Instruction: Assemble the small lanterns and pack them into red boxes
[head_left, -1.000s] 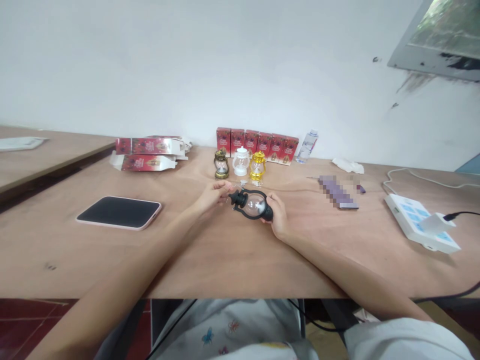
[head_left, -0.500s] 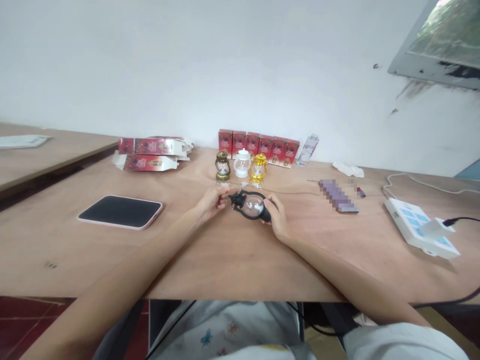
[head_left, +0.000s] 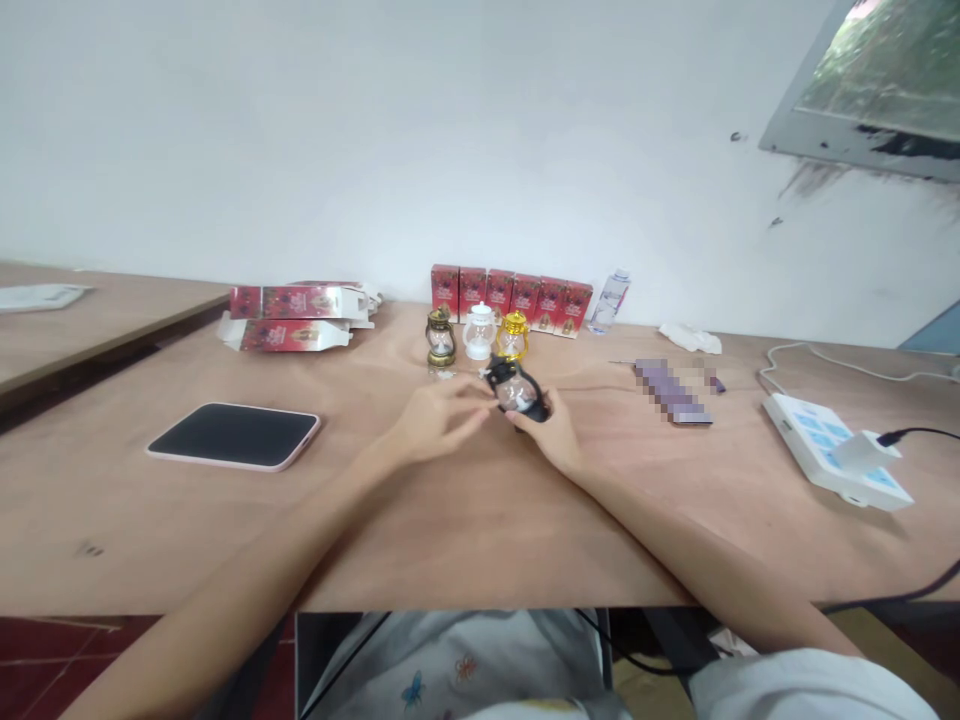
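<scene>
A small black lantern (head_left: pixel 516 393) with a clear globe is held tilted above the table, its top leaning to the upper left. Fingers of my right hand (head_left: pixel 553 432) wrap round its base. My left hand (head_left: pixel 436 420) has its fingers stretched out and apart, the tips close to the lantern's top; whether they touch it I cannot tell. Just beyond stand three upright lanterns in a row: a bronze one (head_left: pixel 440 338), a white one (head_left: pixel 479 331) and a gold one (head_left: pixel 513 336), the last partly behind the black lantern.
Several red boxes (head_left: pixel 499 296) line the wall beside a clear bottle (head_left: pixel 610 300). Flattened red boxes (head_left: pixel 292 333) lie at the back left, a phone (head_left: pixel 234 436) at the left. To the right are a tissue (head_left: pixel 690 338), a pixelated purple item (head_left: pixel 671 390) and a white power strip (head_left: pixel 832 450).
The black lantern has turned more upright and moved slightly up and right in my right hand. My left hand's fingers have gone from pinched at its top to spread.
</scene>
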